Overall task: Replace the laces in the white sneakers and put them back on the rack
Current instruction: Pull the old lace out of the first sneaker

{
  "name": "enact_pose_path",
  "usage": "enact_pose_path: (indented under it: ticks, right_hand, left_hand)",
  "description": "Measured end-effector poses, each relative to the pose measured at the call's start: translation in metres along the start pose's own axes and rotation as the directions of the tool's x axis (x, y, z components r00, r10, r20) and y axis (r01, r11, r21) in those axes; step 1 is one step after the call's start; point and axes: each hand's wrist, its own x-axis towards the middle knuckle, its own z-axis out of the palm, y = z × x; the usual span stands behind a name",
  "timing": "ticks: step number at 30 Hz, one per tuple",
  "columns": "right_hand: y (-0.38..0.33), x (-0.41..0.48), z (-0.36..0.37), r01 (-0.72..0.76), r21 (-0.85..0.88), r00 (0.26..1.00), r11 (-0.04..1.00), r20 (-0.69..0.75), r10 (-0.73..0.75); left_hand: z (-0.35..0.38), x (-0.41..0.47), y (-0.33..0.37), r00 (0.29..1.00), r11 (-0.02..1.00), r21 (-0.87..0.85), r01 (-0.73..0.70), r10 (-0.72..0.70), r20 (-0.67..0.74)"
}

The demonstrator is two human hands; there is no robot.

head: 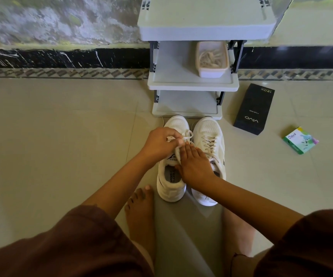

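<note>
On the tiled floor (61, 136), just before the grey shoe rack (193, 85), two white sneakers (208, 126) point their toes away, and the left hand (159, 143) pinches the lace (188, 134) over the left-side sneaker (176, 122) while the right hand (195, 166) lies flat on its tongue (177, 155), fingers straight, just behind.

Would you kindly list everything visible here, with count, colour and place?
left sneaker: 1, white, floor, before rack
right sneaker: 1, white, beside it, laced
lace: 1, white, on left sneaker
rack: 1, grey, against wall
tub: 1, white, middle shelf, holding laces
black box: 1, floor, right of rack
green box: 1, floor, far right
foot: 1, bare, floor, behind left sneaker
left hand: pinches lace
right hand: rests on left sneaker
</note>
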Motion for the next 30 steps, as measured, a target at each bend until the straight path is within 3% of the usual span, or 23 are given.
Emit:
enact_pose_path:
  ticks: [3,5,8,13,15,17,19,21,24,26,28,30]
  right_hand:
    - [-0.001,-0.001,-0.002,0.000,-0.004,1.000,1.000,0.008,0.001]
    - [0.000,-0.002,-0.003,0.005,0.000,1.000,1.000,0.004,-0.005]
    - [0.000,-0.003,-0.004,0.012,0.006,1.000,1.000,0.002,-0.012]
    - [0.000,-0.004,-0.003,0.016,0.013,1.000,1.000,0.000,-0.016]
    - [0.000,-0.003,-0.003,0.011,0.009,1.000,1.000,-0.003,-0.011]
    - [0.001,-0.002,-0.003,0.008,-0.005,1.000,1.000,0.009,-0.008]
    - [0.002,-0.001,-0.002,0.007,-0.008,1.000,1.000,0.018,-0.007]
    - [0.001,-0.001,-0.001,0.014,0.004,1.000,1.000,0.012,-0.014]
    - [0.001,-0.001,-0.001,0.026,0.023,1.000,0.999,-0.012,-0.025]
    - [0.001,-0.002,-0.001,0.026,0.027,1.000,0.999,-0.015,-0.026]
    - [0.001,-0.002,-0.001,0.023,0.034,1.000,0.999,-0.012,-0.023]
    - [0.001,-0.002,-0.001,0.021,0.026,1.000,0.999,-0.010,-0.020]
  left_hand:
    - [-0.001,-0.003,-0.002,1.000,0.999,0.046,-0.013,0.012,0.024]
    - [-0.003,-0.003,-0.010,0.997,0.968,0.251,-0.027,0.009,0.073]
    - [-0.005,-0.004,-0.021,0.990,0.842,0.539,-0.035,-0.044,0.134]
    - [0.003,-0.006,-0.022,0.999,0.761,0.648,-0.039,0.043,0.010]
    - [0.003,-0.001,-0.020,0.999,0.834,0.549,-0.050,0.050,0.016]
    - [-0.001,0.002,-0.015,1.000,0.973,0.232,-0.004,0.000,0.016]
    - [-0.003,0.000,-0.013,0.999,0.999,-0.022,0.037,-0.037,0.004]
    - [-0.002,-0.005,-0.016,0.999,0.998,-0.056,0.040,-0.041,-0.019]
    - [-0.003,-0.005,-0.027,0.997,0.979,0.205,0.010,-0.026,0.078]
    - [-0.003,-0.005,-0.032,0.989,0.870,0.493,-0.029,-0.046,0.140]
    - [0.000,-0.006,-0.032,0.998,0.772,0.634,-0.039,-0.004,0.067]
    - [0.004,-0.005,-0.027,0.997,0.738,0.671,-0.076,0.078,0.026]
